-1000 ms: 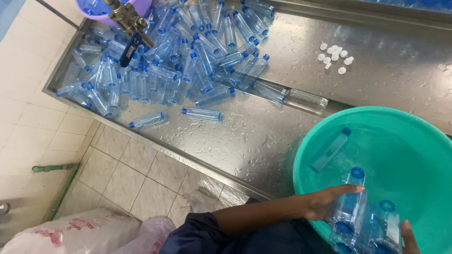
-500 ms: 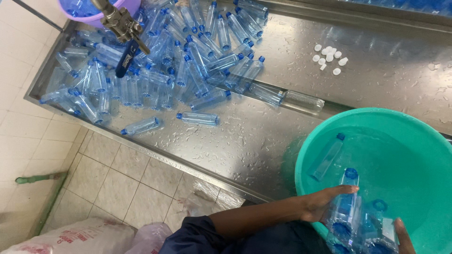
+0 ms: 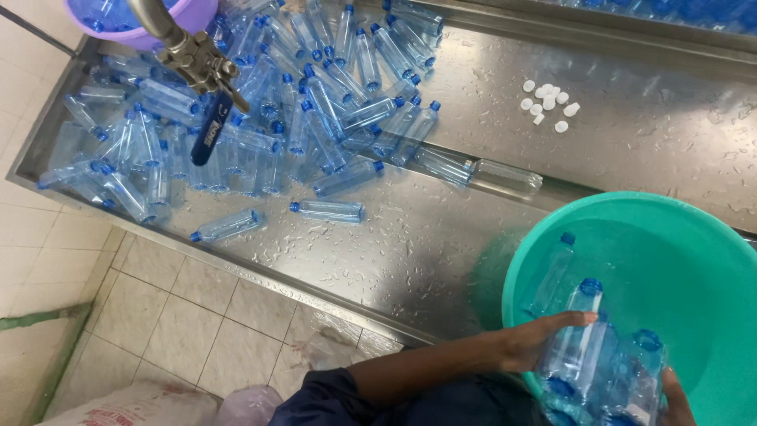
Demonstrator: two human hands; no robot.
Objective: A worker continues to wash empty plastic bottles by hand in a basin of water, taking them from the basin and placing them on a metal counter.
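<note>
Your left hand (image 3: 540, 339) has its fingers (image 3: 572, 318) spread flat across a bundle of clear plastic bottles with blue caps (image 3: 603, 371), pressing them from the left. Your right hand (image 3: 676, 398) is mostly cut off at the bottom edge; only a bit of it shows behind the bundle, so its finger spread can't be told, though it looks closed against the bottles. The bundle sits at the near rim of the teal basin (image 3: 694, 237), with one more bottle (image 3: 552, 272) lying loose inside it.

My read: you're mid-transfer, holding a gathered batch two-handed. Next move needs even squeeze from both sides; the bottles are light and slick, so one could slip out of the middle.

Outward: wet steel trough (image 3: 441, 237), a big bottle pile (image 3: 260, 110) at its far end, loose white caps (image 3: 546, 102), a tap valve with blue handle (image 3: 206, 130), a purple tub (image 3: 150, 20) partly out of frame.

How many bottles are in the bundle is hard to make out.
</note>
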